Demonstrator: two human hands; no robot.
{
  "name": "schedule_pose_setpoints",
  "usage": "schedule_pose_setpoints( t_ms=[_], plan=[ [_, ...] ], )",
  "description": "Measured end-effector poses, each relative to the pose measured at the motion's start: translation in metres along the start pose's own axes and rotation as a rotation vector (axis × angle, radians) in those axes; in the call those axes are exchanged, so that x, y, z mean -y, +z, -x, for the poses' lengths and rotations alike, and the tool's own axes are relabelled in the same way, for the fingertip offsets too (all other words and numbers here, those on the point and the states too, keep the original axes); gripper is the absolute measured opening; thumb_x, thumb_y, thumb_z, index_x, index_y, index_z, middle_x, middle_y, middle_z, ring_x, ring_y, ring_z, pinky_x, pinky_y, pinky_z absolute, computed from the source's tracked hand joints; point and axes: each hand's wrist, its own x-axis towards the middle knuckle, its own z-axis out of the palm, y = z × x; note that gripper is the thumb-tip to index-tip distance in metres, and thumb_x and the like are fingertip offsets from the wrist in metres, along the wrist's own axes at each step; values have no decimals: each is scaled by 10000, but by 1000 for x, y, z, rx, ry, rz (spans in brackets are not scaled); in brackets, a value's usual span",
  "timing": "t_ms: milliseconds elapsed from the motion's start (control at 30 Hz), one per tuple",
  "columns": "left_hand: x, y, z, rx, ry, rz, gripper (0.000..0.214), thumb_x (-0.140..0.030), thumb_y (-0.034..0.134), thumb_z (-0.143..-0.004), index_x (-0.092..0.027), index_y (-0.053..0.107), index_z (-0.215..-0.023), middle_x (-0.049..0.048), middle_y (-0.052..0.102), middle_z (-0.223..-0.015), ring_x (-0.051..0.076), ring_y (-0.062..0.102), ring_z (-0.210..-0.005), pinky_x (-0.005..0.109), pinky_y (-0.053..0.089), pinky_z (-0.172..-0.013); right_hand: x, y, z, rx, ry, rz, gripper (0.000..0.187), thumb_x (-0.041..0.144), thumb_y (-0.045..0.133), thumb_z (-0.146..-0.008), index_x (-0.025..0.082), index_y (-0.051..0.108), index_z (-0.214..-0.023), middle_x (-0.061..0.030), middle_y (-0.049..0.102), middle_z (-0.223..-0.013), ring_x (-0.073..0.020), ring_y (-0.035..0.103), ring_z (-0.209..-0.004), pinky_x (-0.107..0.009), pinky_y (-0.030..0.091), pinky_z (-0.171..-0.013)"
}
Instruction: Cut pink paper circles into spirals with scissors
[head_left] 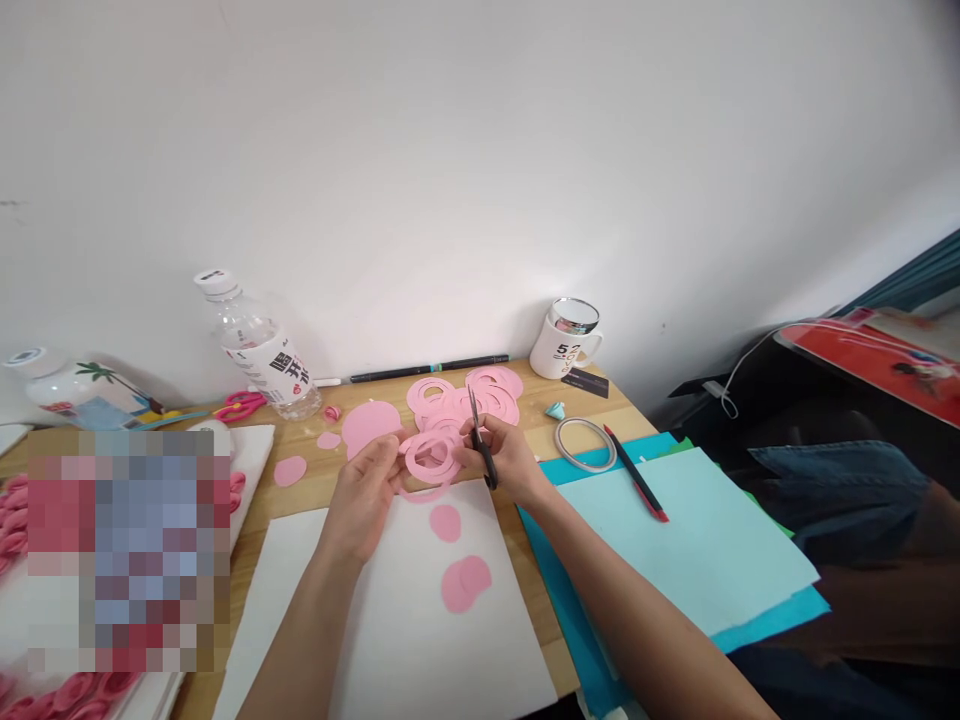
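Pinched in my left hand (369, 490) is a pink paper spiral (433, 456), cut into looping rings. My right hand (504, 455) is closed round black-handled scissors (486, 462), their blades pointing up and away from me. The right fingertips also reach the spiral's right edge. Just behind lies a heap of pink paper rings (495, 398), with stacked pink paper rounds (371, 424) to its left. A white sheet (442, 660) lies under my forearms. On it rest a pink paper oval (445, 522) and two overlapping pink rounds (466, 583).
A water bottle (274, 355) and pink scissors (241, 405) stand or lie at the left. A white mug (564, 340) is at the back right. A tape roll (586, 444), a pen (636, 473) and blue paper sheets (690, 550) lie right. Pink rolled paper flowers (90, 695) sit lower left.
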Motion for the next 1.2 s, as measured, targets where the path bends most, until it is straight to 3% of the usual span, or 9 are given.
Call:
schedule_pose_setpoints(
  t_ms=[100,233,433,600,733,800,900,1033,1200],
  plan=[
    [1,-4,-2,-76,14,-53,299,-324,718,-633,-133,676,-859,101,689,-928,225,608,-913,351,455,-821,-2,0,0,-6,26,33,328,243,746,-566,176,532,-805,55,486,-598,-59,405,-498,-189,320,-467],
    [1,-4,-1,-99,27,-55,312,-260,756,-570,-163,676,-856,67,686,-898,196,604,-867,317,461,-774,5,3,2,-2,-25,21,332,270,744,-565,184,517,-792,47,488,-620,-71,414,-526,-198,337,-481],
    [-4,3,3,-115,169,-324,283,-428,661,-664,-197,710,-819,72,685,-927,243,561,-973,327,426,-857,14,4,3,-106,-167,41,320,314,739,-578,203,515,-778,40,459,-631,-83,397,-540,-209,331,-482],
    [-6,5,5,13,154,-393,345,-455,637,-682,-190,696,-895,81,685,-940,247,583,-939,320,438,-825,11,1,3,-92,-163,-49,280,231,737,-594,200,534,-785,61,420,-599,-62,364,-508,-202,315,-490],
    [-5,2,5,107,142,-557,250,-370,657,-688,-213,689,-880,66,654,-1050,243,571,-975,325,433,-827,9,1,3,-131,-179,-123,276,212,732,-598,208,542,-798,67,397,-598,-64,360,-523,-198,307,-496],
    [-4,2,6,150,90,-589,204,-353,654,-694,-203,685,-828,68,675,-981,253,583,-962,350,434,-835,9,0,2,-163,-188,-133,280,228,730,-599,213,540,-803,67,398,-604,-65,362,-523,-199,310,-495],
    [-4,4,8,197,-23,-411,205,-367,625,-720,-177,657,-788,83,696,-851,259,627,-852,384,476,-759,9,0,1,-192,-180,-111,293,252,730,-595,209,539,-813,60,415,-619,-70,376,-533,-204,326,-499],
    [-4,3,6,201,-97,-71,226,-376,592,-759,-170,624,-846,96,700,-844,255,648,-822,395,504,-714,7,0,0,-212,-108,-114,317,254,731,-587,195,533,-827,44,453,-635,-76,399,-545,-200,314,-481],
    [-7,0,6,206,-96,90,363,-424,649,-701,-171,602,-957,124,682,-975,285,607,-983,454,442,-898,6,2,0,-235,-20,-86,343,282,743,-548,195,520,-792,55,465,-602,-68,405,-488,-187,279,-427]
  ],
)
